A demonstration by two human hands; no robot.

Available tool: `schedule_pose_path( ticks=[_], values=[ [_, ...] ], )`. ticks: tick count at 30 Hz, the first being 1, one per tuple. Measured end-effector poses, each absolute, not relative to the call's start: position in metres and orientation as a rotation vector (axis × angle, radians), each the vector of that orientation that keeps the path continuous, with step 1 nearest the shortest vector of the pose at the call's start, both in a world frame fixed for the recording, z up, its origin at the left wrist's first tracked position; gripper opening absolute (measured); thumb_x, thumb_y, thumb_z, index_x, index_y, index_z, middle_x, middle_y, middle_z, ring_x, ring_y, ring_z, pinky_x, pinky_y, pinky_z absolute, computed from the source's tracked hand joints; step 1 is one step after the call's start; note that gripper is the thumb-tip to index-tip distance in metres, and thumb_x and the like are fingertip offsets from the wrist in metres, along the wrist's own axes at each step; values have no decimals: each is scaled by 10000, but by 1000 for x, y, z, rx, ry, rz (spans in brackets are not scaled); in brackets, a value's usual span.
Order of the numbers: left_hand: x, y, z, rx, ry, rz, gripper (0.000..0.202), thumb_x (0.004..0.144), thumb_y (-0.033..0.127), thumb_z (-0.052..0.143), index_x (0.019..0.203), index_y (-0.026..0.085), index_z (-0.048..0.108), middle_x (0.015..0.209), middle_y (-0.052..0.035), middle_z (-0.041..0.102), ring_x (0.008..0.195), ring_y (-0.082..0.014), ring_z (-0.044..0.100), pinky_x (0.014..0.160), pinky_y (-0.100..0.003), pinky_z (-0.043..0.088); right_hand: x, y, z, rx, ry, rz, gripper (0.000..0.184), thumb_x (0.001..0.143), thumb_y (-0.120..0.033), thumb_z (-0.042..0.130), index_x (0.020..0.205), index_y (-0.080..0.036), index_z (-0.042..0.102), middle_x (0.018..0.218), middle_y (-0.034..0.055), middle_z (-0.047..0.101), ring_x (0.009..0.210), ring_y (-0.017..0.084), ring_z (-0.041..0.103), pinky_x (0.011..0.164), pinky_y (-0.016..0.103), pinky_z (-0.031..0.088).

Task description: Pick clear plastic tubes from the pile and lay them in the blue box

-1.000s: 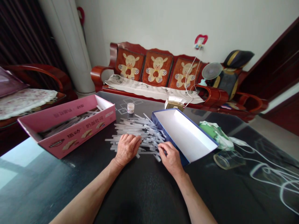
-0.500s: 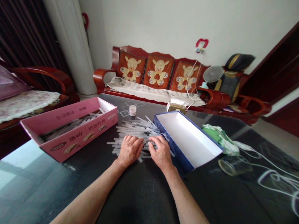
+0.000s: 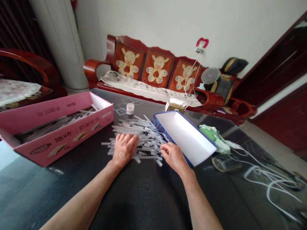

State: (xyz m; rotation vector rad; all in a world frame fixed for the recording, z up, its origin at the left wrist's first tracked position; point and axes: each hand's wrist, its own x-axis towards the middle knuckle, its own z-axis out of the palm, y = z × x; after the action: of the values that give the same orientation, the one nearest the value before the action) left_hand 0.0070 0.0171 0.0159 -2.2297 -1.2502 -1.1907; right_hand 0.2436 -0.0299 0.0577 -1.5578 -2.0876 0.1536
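Left hand (image 3: 124, 150) lies open and palm-down on the near edge of a loose heap of thin translucent plastic sticks (image 3: 141, 134), its fingers spread across them. Right hand (image 3: 173, 156), also open, its fingers gently curved, rests its fingertips (image 3: 163, 147) at the heap's right end, just beside a blue cardboard box (image 3: 160, 126) with a white lining. A printed pink cardboard box (image 3: 64, 142) holding more sticks stands left of the heap on a glossy black tabletop (image 3: 134, 195).
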Motion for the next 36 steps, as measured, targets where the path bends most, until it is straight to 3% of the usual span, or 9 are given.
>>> schedule_pose_path(
  ticks=[23, 29, 36],
  values=[
    [10, 15, 15, -2285, -1223, -1191, 161, 898, 265, 523, 1005, 203, 627, 835, -50, 641, 776, -191, 516, 768, -351, 369, 242, -32, 42, -1589, -2259, 161, 202, 801, -93, 547, 800, -207, 714, 775, 41, 638, 737, 167, 633, 688, 258, 456],
    [10, 15, 15, -2298, -1217, -1193, 164, 899, 265, 520, 1003, 199, 627, 821, -52, 635, 768, -191, 509, 760, -355, 374, 242, -33, 42, -1605, -2255, 132, 160, 770, -101, 569, 720, -210, 675, 737, 29, 621, 678, 158, 614, 634, 247, 439],
    [11, 14, 18, -2306, -1205, -1178, 155, 902, 262, 520, 1001, 199, 622, 821, -47, 638, 756, -188, 504, 753, -347, 362, 231, -17, 55, -1507, -1822, 403, 82, 790, -220, 553, 832, -200, 621, 747, 18, 672, 694, 164, 646, 655, 267, 491]
  ],
)
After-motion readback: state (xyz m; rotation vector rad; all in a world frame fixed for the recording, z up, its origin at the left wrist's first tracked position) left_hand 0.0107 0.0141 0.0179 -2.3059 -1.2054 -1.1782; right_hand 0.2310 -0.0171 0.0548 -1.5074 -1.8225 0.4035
